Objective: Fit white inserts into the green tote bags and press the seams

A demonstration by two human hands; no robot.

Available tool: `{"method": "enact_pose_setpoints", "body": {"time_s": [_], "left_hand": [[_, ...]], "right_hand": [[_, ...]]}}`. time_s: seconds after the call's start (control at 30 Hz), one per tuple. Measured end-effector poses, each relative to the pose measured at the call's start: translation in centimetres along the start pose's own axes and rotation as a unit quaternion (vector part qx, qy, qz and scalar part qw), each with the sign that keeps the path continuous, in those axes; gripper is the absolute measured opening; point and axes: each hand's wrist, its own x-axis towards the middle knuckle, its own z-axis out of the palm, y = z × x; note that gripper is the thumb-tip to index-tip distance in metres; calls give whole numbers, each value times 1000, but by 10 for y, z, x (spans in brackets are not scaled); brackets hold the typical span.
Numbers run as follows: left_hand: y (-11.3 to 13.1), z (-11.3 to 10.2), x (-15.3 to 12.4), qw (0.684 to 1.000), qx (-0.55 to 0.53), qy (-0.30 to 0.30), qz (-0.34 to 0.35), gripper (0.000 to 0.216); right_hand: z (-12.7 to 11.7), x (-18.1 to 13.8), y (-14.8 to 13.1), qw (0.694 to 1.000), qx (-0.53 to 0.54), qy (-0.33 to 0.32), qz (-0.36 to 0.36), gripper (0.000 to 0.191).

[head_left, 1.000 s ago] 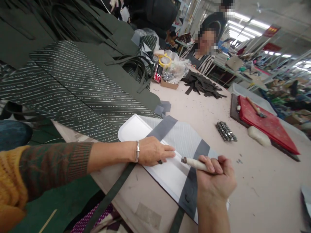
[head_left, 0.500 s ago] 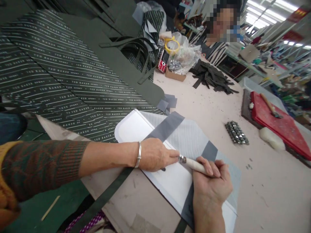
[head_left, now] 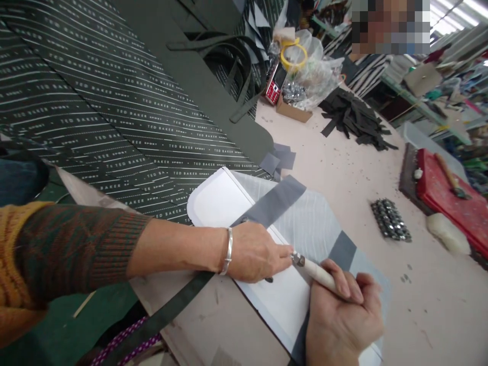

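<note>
My left hand [head_left: 257, 251], with a silver bangle at the wrist, lies palm down on a white panel [head_left: 213, 198]. Its fingers stretch forward, their tips beside the metal end of a white-handled tool [head_left: 320, 274]. My right hand [head_left: 345, 317] is wrapped round that handle; the tool's working end is hidden at the left fingertips. Pale translucent sheeting [head_left: 305, 208] joins the panel's far side. Two grey strips cross the piece: an upper strip [head_left: 272, 201] and a lower strip [head_left: 343, 249]. At the upper strip, a small metal piece [head_left: 245, 220] shows beside my left hand.
Dark printed fabric [head_left: 152, 122] spreads at left. Beyond are a red phone [head_left: 275, 84], yellow tape [head_left: 293, 55] and dark strips [head_left: 354, 119]. At right lie shiny metal pieces [head_left: 391, 218], a red board [head_left: 457, 193] and a hammer [head_left: 452, 175]. A person stands across the table.
The view has shifted, so table items appear farther right. Both hands keep their places on the panel, and my right hand still grips the tool at the left fingertips.
</note>
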Motion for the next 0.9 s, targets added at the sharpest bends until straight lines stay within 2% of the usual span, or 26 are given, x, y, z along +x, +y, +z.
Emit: {"method": "enact_pose_setpoints", "body": {"time_s": [0.1, 0.2, 0.3, 0.4, 0.47, 0.57, 0.63, 0.73, 0.9], "left_hand": [[-1, -2, 0, 1000, -14, -13, 0, 36], [-2, -2, 0, 1000, -23, -14, 0, 33], [-2, 0, 0, 1000, -25, -1, -3, 31], [-1, 3, -1, 1000, -17, 21, -6, 28], [0, 5, -2, 999, -16, 36, -9, 28], [1, 8, -5, 998, -11, 60, -12, 29], [1, 10, -5, 998, -7, 68, -9, 29], [1, 9, -5, 998, -5, 64, -10, 27], [0, 7, -4, 999, -10, 41, -9, 22]], "right_hand": [[11, -10, 1, 998, -31, 16, -45, 22], [25, -21, 3, 994, -66, 4, -84, 26], [38, -28, 7, 983, -118, -53, -128, 26], [46, -32, 9, 956, -169, -141, -195, 19], [48, -31, 8, 950, -179, -169, -193, 17], [44, -26, 3, 967, -157, -141, -142, 18], [41, -24, 0, 973, -146, -122, -133, 19], [39, -25, 0, 961, -160, -153, -165, 18], [49, -43, 13, 924, -220, -204, -238, 18]]}}
